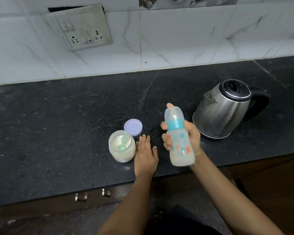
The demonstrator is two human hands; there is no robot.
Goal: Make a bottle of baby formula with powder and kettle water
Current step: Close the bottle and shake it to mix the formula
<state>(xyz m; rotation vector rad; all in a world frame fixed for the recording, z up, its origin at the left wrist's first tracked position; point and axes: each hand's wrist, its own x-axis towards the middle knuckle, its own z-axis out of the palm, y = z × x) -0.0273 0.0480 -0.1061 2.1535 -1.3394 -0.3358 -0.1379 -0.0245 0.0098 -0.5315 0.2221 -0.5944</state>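
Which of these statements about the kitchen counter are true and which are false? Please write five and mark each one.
1. The right hand holds the baby bottle above the counter. True.
2. The bottle has no cap on it. False: a clear cap and a blue ring close its top.
3. The powder jar is open, with a green scoop inside. True.
4. The purple lid sits on the jar. False: it lies on the counter behind the jar.
5. The left hand lifts the kettle. False: it rests flat on the counter beside the jar; the kettle stands alone at the right.
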